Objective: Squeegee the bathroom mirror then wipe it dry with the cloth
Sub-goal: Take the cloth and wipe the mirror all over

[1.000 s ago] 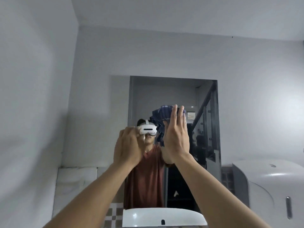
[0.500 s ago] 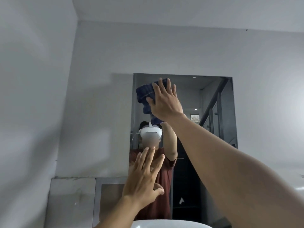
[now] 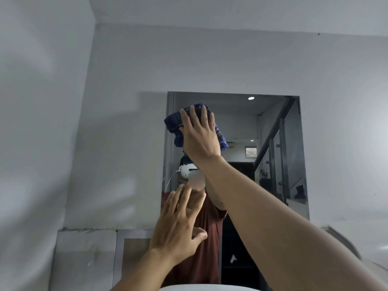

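The cloth, dark blue and bunched, sits flat against the mirror at its upper left, overlapping the left edge; my right hand presses it there with straight fingers laid over it, not curled round it. A second ago both hands were together at mid-mirror with the cloth between them; since then the right hand has carried it up to this corner, where it has hardly shifted in the last half second, and the left hand has let go and dropped low on the left, open, fingers spread, holding nothing. I read that as the drying pass just begun from the top, with most of the glass not yet wiped. I cannot tell whether the left fingertips touch the glass; no squeegee is in view; wet or streaks on the mirror are too faint to make out; the sink is cut off at the bottom edge.
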The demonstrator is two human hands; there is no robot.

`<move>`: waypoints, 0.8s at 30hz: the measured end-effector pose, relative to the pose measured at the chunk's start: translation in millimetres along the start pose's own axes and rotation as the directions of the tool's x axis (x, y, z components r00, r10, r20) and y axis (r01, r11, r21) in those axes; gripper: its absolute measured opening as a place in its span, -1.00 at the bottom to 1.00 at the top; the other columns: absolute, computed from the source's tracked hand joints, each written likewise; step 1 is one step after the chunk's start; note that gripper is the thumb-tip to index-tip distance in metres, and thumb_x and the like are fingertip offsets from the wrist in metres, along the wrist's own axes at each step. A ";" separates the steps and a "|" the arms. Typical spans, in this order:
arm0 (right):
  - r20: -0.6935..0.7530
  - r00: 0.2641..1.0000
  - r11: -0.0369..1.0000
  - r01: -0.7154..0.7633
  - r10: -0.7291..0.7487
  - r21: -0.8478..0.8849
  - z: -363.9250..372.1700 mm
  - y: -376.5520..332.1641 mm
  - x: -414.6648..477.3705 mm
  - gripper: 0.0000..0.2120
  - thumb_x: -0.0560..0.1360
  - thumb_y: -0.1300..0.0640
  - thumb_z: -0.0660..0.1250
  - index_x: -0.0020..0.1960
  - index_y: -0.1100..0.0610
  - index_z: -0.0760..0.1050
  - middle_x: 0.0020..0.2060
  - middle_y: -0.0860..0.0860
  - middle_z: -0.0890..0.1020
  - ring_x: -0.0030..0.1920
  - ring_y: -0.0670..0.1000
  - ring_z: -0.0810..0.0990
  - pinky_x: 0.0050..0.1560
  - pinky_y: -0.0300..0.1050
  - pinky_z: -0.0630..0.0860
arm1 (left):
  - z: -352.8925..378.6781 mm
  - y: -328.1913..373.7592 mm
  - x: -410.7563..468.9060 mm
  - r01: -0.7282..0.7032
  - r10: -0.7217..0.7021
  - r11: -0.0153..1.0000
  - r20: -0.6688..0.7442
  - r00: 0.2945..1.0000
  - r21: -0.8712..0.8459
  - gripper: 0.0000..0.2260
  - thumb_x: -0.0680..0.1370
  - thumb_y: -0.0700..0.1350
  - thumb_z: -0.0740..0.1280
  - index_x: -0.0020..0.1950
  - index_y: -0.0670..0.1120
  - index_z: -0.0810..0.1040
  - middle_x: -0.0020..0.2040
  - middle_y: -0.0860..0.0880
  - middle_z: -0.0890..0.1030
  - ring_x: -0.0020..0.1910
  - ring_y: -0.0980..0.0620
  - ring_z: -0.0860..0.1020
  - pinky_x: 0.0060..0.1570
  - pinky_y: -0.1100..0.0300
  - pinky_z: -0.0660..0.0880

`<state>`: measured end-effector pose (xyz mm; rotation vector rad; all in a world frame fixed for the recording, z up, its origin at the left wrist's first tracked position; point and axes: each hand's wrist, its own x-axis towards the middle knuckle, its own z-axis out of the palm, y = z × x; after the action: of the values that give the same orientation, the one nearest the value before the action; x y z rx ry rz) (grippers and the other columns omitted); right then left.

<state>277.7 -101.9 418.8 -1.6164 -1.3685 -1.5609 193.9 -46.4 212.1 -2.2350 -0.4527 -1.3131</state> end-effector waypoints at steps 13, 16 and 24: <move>0.031 0.994 0.994 0.104 -0.104 -0.020 0.4 13.2 37.5 -0.48 0.70 -0.08 -0.03 0.58 0.14 0.14 0.61 0.15 0.15 0.61 0.25 0.00 0.58 0.23 -0.08 | 6.9 0.9 -1.9 0.008 -0.008 1.000 0.008 1.000 -0.022 -0.03 0.34 0.35 0.40 0.64 0.03 0.12 0.62 -0.20 0.18 0.59 -0.19 0.10 0.42 -0.19 0.37; 0.012 0.999 0.999 0.048 -0.048 -0.016 -4.3 19.4 53.6 -0.49 0.70 -0.07 -0.04 0.59 0.12 0.14 0.61 0.14 0.15 0.61 0.24 0.00 0.58 0.22 -0.07 | 8.9 -0.5 -1.5 0.016 -0.015 0.999 0.018 1.000 -0.028 -0.02 0.34 0.37 0.40 0.64 0.04 0.11 0.63 -0.19 0.14 0.61 -0.17 0.04 0.42 -0.19 0.38; -0.074 0.995 0.997 -0.063 0.066 0.046 -15.6 63.6 41.5 -0.50 0.70 -0.03 0.00 0.58 0.14 0.19 0.59 0.15 0.19 0.60 0.24 0.04 0.59 0.18 -0.05 | 12.6 -2.3 -2.7 -0.001 0.001 1.000 0.008 1.000 -0.027 -0.04 0.39 0.40 0.29 0.66 0.05 0.01 0.66 -0.17 0.03 0.63 -0.15 -0.05 0.55 -0.13 0.13</move>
<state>320.6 -126.0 478.6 -1.5441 -1.2892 -1.5288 200.3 -37.4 205.2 -2.2631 -0.4387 -1.3179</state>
